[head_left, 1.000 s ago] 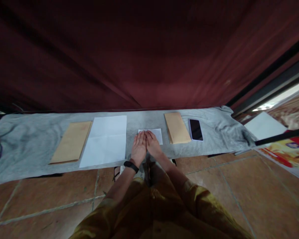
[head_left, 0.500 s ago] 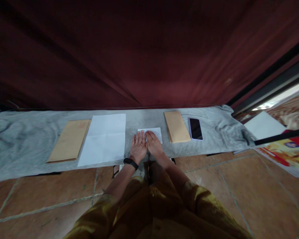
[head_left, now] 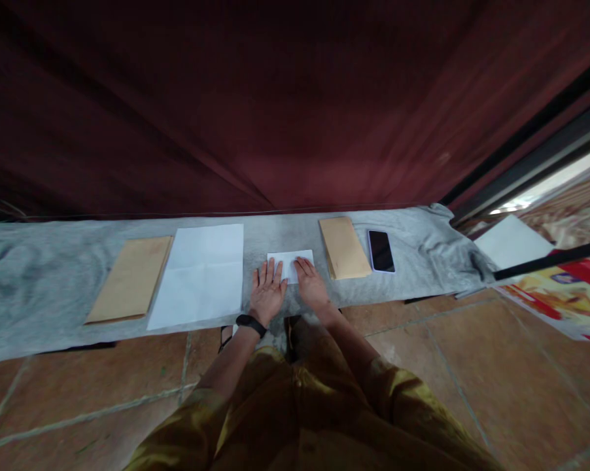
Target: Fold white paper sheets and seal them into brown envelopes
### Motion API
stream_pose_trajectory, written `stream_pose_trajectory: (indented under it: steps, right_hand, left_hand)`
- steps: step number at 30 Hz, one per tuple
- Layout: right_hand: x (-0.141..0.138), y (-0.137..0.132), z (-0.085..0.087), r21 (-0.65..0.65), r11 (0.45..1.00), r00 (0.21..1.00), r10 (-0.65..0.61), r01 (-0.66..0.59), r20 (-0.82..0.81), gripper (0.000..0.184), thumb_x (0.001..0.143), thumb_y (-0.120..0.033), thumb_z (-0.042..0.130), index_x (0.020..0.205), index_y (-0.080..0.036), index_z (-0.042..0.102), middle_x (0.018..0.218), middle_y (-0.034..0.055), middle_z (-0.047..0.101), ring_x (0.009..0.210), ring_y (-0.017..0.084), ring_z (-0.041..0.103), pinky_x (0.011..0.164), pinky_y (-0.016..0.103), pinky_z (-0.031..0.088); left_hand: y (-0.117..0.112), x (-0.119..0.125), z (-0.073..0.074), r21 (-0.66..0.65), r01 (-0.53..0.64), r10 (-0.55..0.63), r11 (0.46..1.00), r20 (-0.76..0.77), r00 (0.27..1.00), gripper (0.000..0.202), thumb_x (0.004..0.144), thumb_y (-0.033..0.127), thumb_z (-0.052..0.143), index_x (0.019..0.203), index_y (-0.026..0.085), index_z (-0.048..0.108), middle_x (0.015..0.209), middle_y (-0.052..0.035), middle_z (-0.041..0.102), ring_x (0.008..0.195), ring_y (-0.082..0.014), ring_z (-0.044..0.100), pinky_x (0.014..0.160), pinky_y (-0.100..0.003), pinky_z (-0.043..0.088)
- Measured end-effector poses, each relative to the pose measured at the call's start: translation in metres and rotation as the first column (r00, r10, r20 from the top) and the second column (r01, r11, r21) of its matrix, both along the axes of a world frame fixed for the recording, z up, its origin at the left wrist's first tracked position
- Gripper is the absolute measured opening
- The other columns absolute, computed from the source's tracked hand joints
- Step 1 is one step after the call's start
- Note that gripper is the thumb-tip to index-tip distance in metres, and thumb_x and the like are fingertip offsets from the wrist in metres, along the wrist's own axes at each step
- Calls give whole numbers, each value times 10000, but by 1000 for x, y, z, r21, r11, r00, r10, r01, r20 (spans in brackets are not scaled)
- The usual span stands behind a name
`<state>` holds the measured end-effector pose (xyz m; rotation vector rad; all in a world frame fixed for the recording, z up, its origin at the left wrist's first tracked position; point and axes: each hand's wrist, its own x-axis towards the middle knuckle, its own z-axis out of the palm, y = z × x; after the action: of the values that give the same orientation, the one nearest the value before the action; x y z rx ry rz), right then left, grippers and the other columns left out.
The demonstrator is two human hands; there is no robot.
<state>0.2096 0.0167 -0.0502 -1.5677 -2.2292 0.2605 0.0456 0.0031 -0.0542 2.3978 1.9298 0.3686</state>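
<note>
A small folded white paper (head_left: 289, 267) lies flat on the grey cloth in front of me. My left hand (head_left: 267, 294), with a black band at the wrist, rests its spread fingers on the paper's left part. On the right part lie the fingertips of my right hand (head_left: 312, 286), stretched out and fairly close together. A strip of paper shows between the two hands. Left of them lies a large white sheet (head_left: 199, 275) with faint fold creases. To the right is a stack of brown envelopes (head_left: 345, 248).
The grey cloth (head_left: 413, 248) covers a long narrow surface before a dark red curtain (head_left: 295, 131). More brown envelopes (head_left: 131, 278) lie at the left, a phone (head_left: 382, 251) at the right. A printed red and yellow box (head_left: 567, 294) stands far right above the tiled floor (head_left: 413, 353).
My hands have moved apart on the folded paper, the left one sliding left and the right one right. More of the paper shows between them. The view has shifted slightly.
</note>
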Motion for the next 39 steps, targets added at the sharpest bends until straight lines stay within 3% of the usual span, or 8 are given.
stream_pose_trajectory:
  steps: [13, 23, 31, 39]
  right_hand:
    - [25, -15, -2, -14, 998, 998, -65, 65, 10, 619, 892, 19, 426, 1504, -72, 465, 1548, 176, 484, 1485, 253, 376, 1204, 439, 366]
    - [29, -24, -1, 26, 994, 993, -108, 109, -43, 592, 921, -14, 401, 1505, -79, 470, 1524, 173, 511, 1481, 255, 382, 1199, 468, 381]
    - [-5, -35, 8, 65, 989, 990, 134, -131, -44, 426, 1041, -255, 480, 1442, -139, 561, 1508, 120, 546, 1432, 239, 464, 1223, 463, 359]
    - [10, -46, 0, 55, 992, 993, 116, -117, 22, 475, 1062, -324, 456, 1497, -136, 498, 1569, 111, 473, 1457, 247, 436, 1239, 455, 321]
  left_hand:
    - [-7, -8, 6, 31, 25, -25, 999, 15, 1000, 623, 1032, 426, 345, 1572, 114, 362, 1641, -162, 336, 1557, -330, 222, 1250, -600, 168]
    - [-8, -11, 8, 31, 42, -42, 999, -15, 999, 656, 1029, 451, 351, 1578, 90, 334, 1631, -179, 350, 1552, -332, 237, 1248, -602, 172]
    - [-8, -12, 11, 8, 46, -46, 999, -27, 999, 641, 1026, 424, 345, 1588, 117, 324, 1629, -173, 357, 1552, -320, 243, 1248, -605, 171]
    - [-9, -12, 11, 14, 49, -49, 999, -34, 998, 645, 1030, 435, 345, 1575, 91, 345, 1629, -179, 354, 1553, -327, 236, 1254, -596, 152]
